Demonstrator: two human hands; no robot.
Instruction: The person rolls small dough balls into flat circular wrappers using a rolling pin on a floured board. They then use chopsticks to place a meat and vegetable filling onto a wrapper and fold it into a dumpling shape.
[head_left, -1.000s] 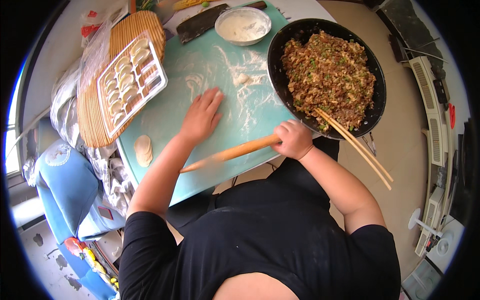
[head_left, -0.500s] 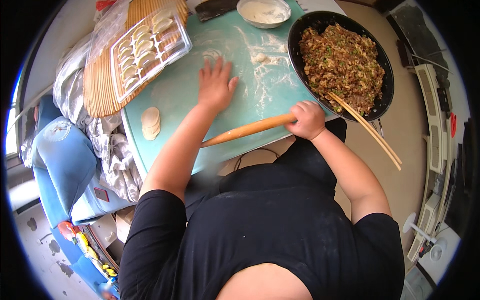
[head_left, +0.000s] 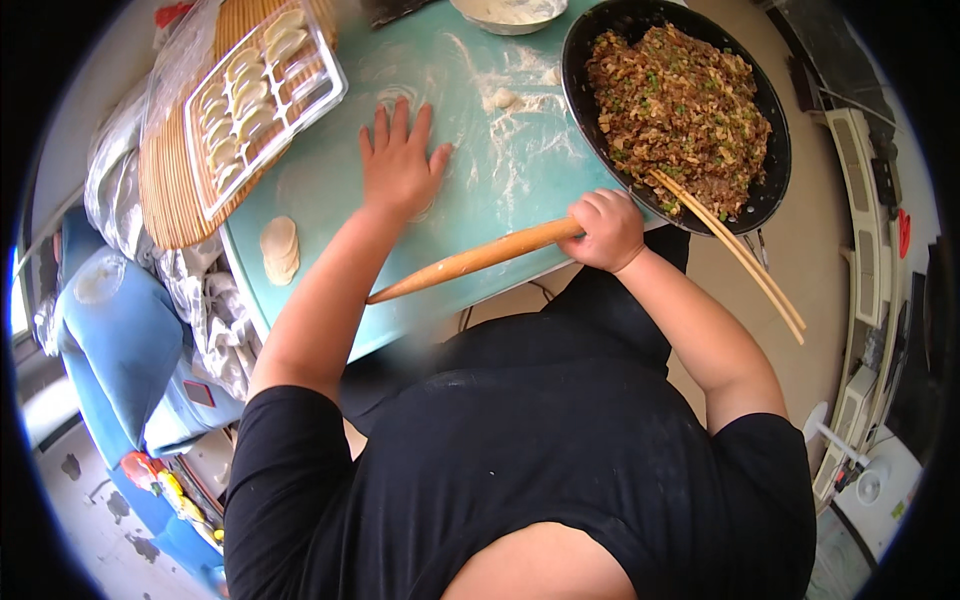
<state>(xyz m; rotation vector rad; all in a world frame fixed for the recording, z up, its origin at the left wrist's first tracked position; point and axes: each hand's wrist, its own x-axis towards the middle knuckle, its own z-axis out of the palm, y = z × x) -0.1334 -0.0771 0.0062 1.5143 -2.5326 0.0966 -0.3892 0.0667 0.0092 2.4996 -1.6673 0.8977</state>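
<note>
Palm down with fingers spread, my left hand [head_left: 400, 165] lies on the floured green table mat [head_left: 330, 190]. By its fingertips is a pale, round floury mark. My right hand [head_left: 608, 230] is closed round one end of a tapered wooden rolling pin [head_left: 470, 262], near the mat's front edge. The pin slants down to the left, its other tip meeting my left forearm in the view. Left of that forearm is a small overlapping stack of round dough wrappers [head_left: 280, 250]. A lump of dough [head_left: 504, 98] sits in flour beyond the pin.
A clear plastic tray of dumplings [head_left: 250, 105] rests on a slatted mat [head_left: 165, 190] at the left. At the right stands a black pan [head_left: 577, 95] of chopped filling [head_left: 680, 110], chopsticks [head_left: 735, 245] leaning over its rim. A bowl of flour [head_left: 510, 12] is at the far edge.
The whole view has shifted, so the table and things on it appear farther left. My left hand stays flat on the mat, and my right still grips the rolling pin.
</note>
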